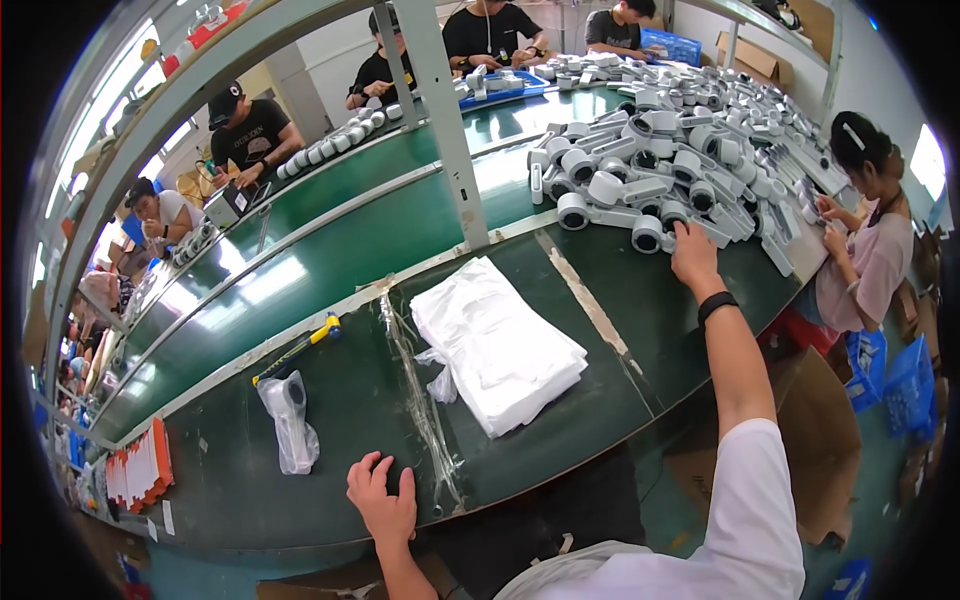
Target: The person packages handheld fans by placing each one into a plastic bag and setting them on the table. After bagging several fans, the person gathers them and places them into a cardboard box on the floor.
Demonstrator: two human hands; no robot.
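My right hand [695, 258] reaches out to the near edge of a big heap of white plastic parts [650, 150]. Its fingers are closed at the round, dark-ringed end of one white handled part [674, 213], which still lies among the others. My left hand [385, 497] holds nothing, its fingers apart, over the front edge of the dark green table [350, 440]. Between my hands lies a stack of thin white plastic bags [495, 345]. Left of it, a white handled part in a clear bag [288, 420] rests on the tabletop.
Beyond the bagged part lies a yellow and black cutter [300, 348]. Orange and white flat boxes [140, 468] stand at the far left. A metal post [447, 130] rises behind the bags. Co-workers sit across the green conveyor [330, 240], and another person [870, 220] works at right.
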